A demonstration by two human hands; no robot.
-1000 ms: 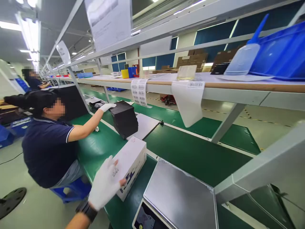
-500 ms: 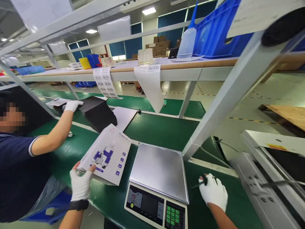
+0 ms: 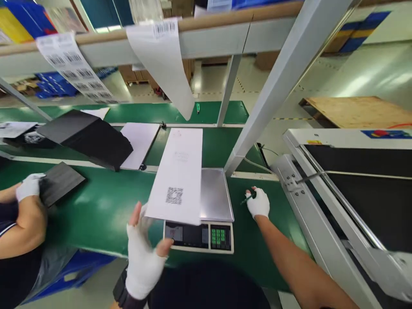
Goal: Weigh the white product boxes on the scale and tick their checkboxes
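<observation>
Resting on the scale (image 3: 214,195), white box (image 3: 178,176) lies flat, code up | left hand (image 3: 141,253) spread at its near edge, steadying it | right hand (image 3: 258,203) pinching a green pen (image 3: 247,198) on the green surface (image 3: 106,206), kept ready.

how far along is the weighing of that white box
Done: the flat white cardboard box with a QR code lies on the steel-topped weighing scale. In hand: the gloved left hand sits open by the box's near corner; the gloved right hand grips a green pen on the green belt. Left: the display's reading is illegible.
</observation>
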